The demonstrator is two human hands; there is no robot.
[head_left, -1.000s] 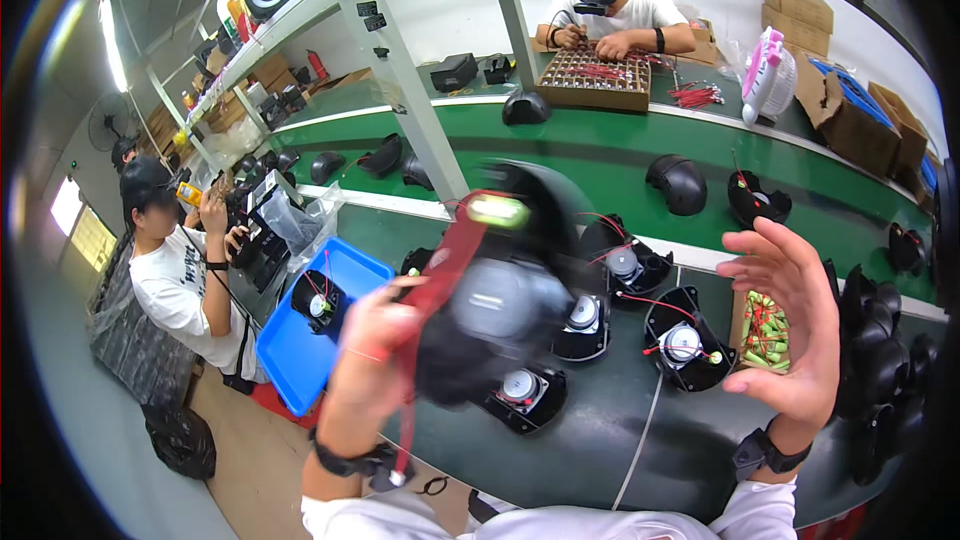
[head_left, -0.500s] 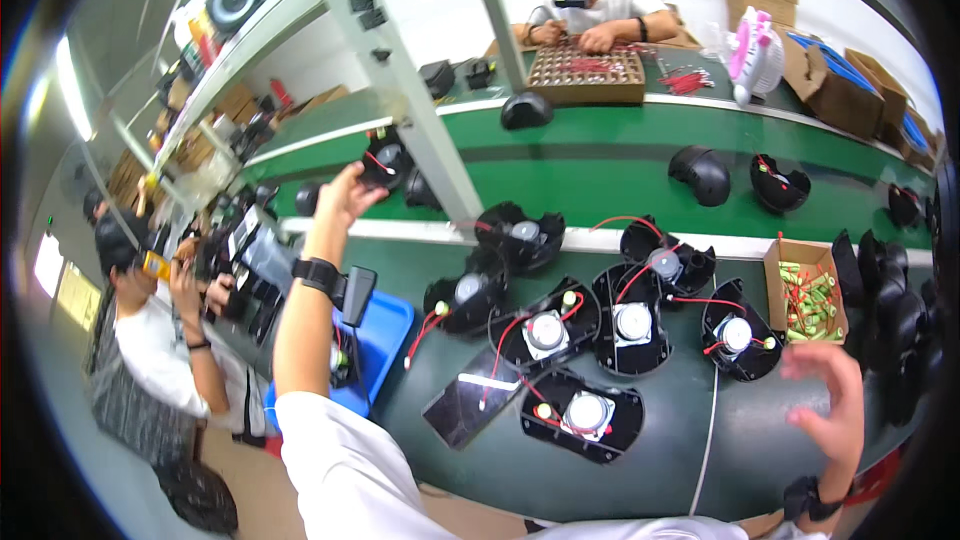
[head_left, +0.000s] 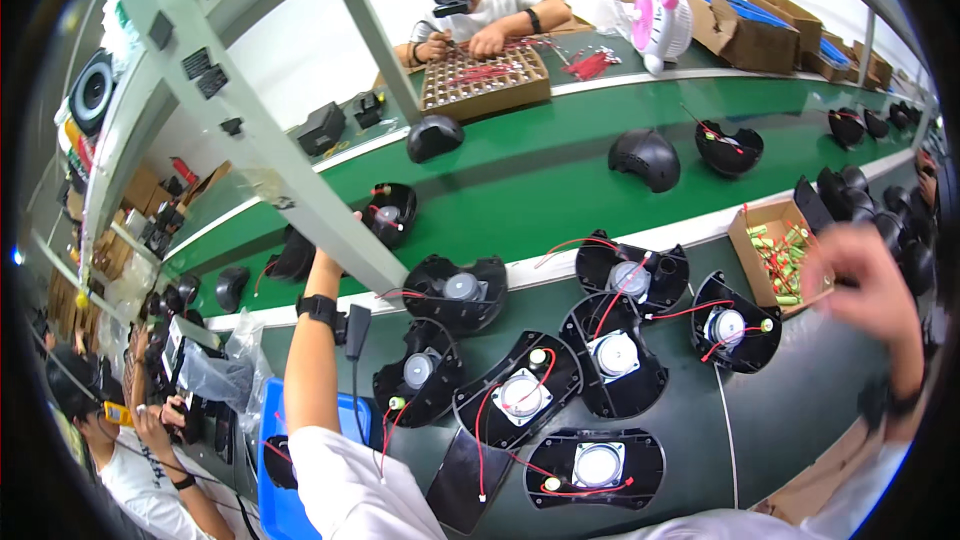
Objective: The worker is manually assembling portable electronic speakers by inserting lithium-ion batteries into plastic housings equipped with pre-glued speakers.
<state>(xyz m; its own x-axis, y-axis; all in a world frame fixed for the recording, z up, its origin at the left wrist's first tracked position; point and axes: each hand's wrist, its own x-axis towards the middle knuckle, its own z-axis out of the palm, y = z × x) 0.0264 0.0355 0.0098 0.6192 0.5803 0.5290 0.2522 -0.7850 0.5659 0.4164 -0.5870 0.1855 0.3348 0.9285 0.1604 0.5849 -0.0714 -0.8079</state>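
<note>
A black speaker shell (head_left: pixel 388 211) is sitting on the green conveyor belt (head_left: pixel 560 180), and the left hand (head_left: pixel 325 258) is reaching toward it behind a grey frame post (head_left: pixel 290 180); its fingers are hidden, so I cannot tell their grip. The right hand (head_left: pixel 865 275), blurred, is hovering with loosely curled fingers just beside a cardboard box of green parts (head_left: pixel 778 252).

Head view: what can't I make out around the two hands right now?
- Left hand: hidden behind the slanted white frame post, so its grip and whatever it touches on the green belt cannot be told.
- Right hand: motion-blurred near the picture's rim; fingers and grip unclear.
- Cardboard box of small parts: contents too small to identify.
- Black housings behind the right hand: partly covered by the blur.
</note>
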